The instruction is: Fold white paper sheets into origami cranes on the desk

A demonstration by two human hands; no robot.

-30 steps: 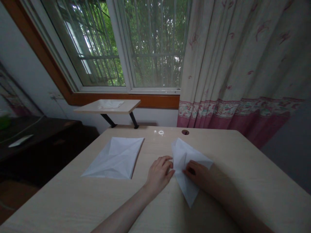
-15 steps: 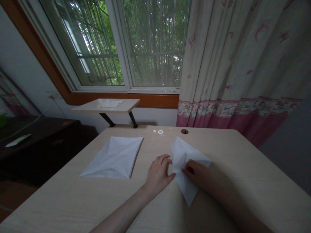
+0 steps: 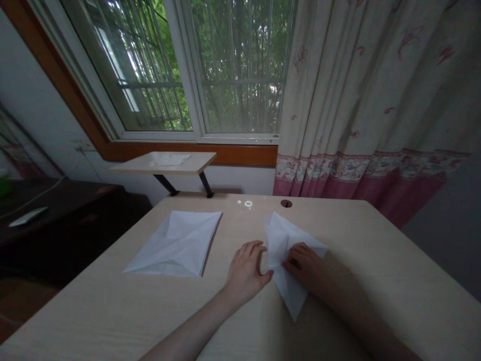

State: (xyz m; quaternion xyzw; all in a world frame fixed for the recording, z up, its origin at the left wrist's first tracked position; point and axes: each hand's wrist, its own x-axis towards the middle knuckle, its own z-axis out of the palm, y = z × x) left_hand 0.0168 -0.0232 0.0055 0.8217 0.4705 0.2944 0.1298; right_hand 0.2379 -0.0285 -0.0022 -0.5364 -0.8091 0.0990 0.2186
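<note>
A folded sheet of white paper (image 3: 287,255) lies on the pale wood-grain desk (image 3: 361,240), its tip pointing toward me. My right hand (image 3: 304,265) rests on its right part, fingers pressing down on the folds. My left hand (image 3: 246,273) stands just left of the sheet, its thumb tip at the paper's left edge and its fingers curled and apart. A second white sheet (image 3: 175,245), creased into a diamond pattern, lies flat on the desk to the left, with neither hand near it.
A round cable hole (image 3: 286,203) sits near the desk's far edge. Beyond stands a small shelf (image 3: 199,163) with white paper on it. A dark cabinet (image 3: 67,200) lies to the left, and a pink-hemmed curtain (image 3: 356,125) hangs to the right.
My right fingers have shifted slightly across the folded paper, and my left thumb has moved a little. The view has tilted slightly. Both sheets stay in place.
</note>
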